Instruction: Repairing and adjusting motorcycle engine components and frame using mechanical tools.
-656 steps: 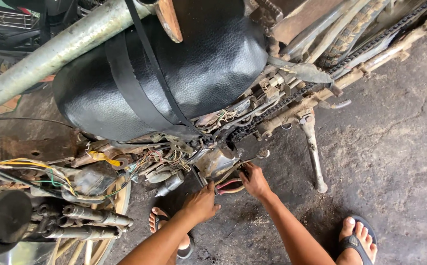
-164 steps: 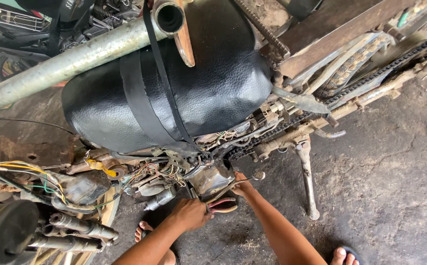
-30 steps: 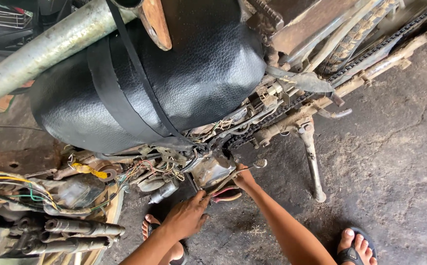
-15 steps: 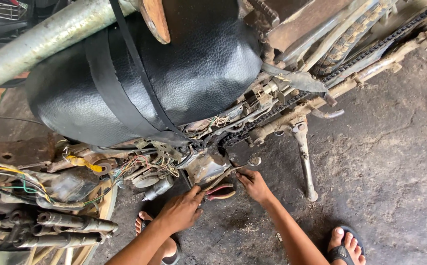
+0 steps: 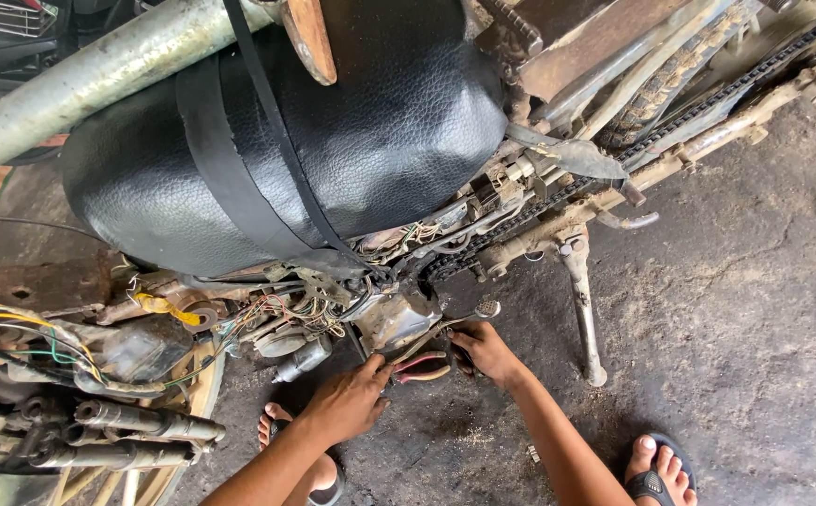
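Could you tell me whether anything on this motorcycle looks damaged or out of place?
Yes: a tangle of coloured wires hangs loose and exposed beneath the black leather seat, just above the left hand; the frame around it looks rusty and dirt-caked.
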